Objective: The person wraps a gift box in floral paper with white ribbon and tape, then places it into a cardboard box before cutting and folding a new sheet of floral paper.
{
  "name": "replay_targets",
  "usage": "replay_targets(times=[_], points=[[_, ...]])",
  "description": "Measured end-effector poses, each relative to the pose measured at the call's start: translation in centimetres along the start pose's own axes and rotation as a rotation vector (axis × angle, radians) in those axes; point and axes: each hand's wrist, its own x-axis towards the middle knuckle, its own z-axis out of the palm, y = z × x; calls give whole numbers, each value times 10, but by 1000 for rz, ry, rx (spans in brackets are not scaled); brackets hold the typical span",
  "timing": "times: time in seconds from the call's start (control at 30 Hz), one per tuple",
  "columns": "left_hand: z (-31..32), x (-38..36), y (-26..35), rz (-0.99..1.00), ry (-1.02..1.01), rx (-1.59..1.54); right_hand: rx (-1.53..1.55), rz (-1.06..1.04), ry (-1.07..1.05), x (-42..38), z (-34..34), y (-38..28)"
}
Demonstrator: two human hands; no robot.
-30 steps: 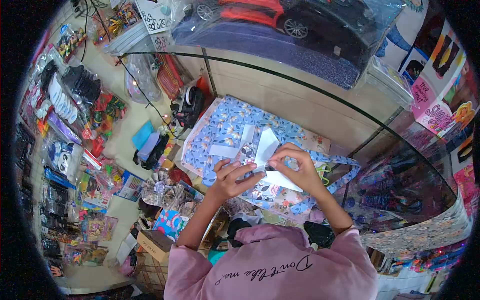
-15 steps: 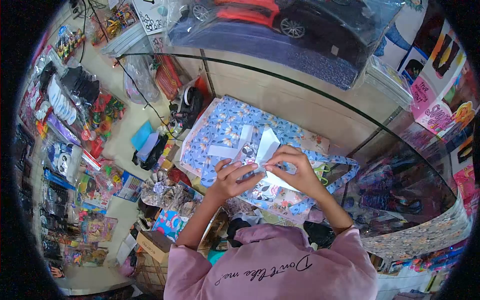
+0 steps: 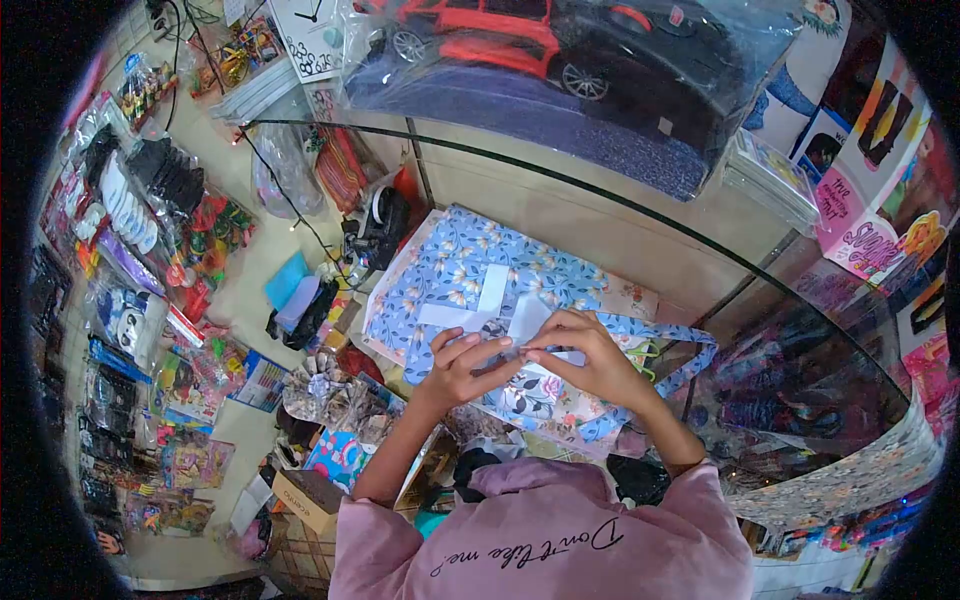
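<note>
The work stood partway along, judging from how the pieces lay. One white strip (image 3: 448,316) lay flat and crosswise on the blue floral bag (image 3: 440,265), and a second strip (image 3: 493,288) ran away from the near side, to the right of the first. Those two looked set down, with no hand on them, though whether they were fastened could not be told. A third white piece (image 3: 528,318), just right of the second strip, had its near end at the fingers, so that part looked unfinished. How many more pieces remained could not be judged.

The left hand (image 3: 465,368) came in from the near left, its fingers bent and slightly spread, the thumb and forefinger nearly closed near the third white piece. The right hand (image 3: 592,358) met it from the near right, thumb and forefinger drawn closely together by the same end. Whether either hand truly gripped the paper, or something small, was hidden.

The bag lay beneath both hands, its strap (image 3: 705,352) looped out to the right, on the near side of the glass edge (image 3: 600,190). A green item (image 3: 648,352) lay between the right hand and that strap.
</note>
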Motion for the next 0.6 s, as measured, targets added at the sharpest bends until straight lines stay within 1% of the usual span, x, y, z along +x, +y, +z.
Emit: replay_targets(times=[0.07, 0.27, 0.37, 0.57, 0.6], points=[[2, -4, -1, 9, 5, -8, 49, -2, -9, 2, -1, -1], [1, -10, -4, -2, 5, -33, -44, -34, 16, 0, -1, -3], [-1, -9, -1, -9, 7, -11, 47, -34, 4, 3, -2, -7], [-1, -10, 1, -1, 3, 9, 340, 10, 22, 1, -2, -2], [-1, -10, 1, 5, -3, 14, 316, 11, 10, 1, -3, -3]])
